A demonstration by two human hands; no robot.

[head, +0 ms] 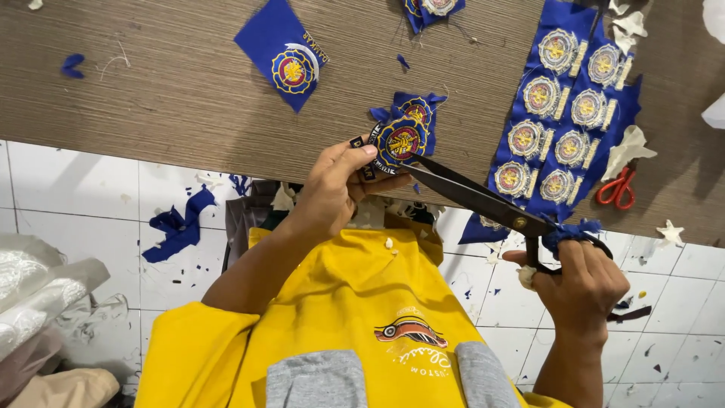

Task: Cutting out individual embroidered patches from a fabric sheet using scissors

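My left hand (336, 185) pinches a round embroidered patch (402, 140) on blue cloth, held just over the table edge. In my right hand (581, 283) is a pair of large black scissors (476, 198). Its blades are open and point left, with the tips at the patch's lower edge. A scrap of blue cloth is wrapped around the scissor handle by my fingers.
On the brown woven table (151, 98) lie a blue sheet of several uncut patches (563, 98), a loose patch (287, 57), another at the top edge (430, 9) and small red scissors (618, 189). Blue scraps (177, 227) litter the white tiled floor. White fabric (38, 287) is piled at the left.
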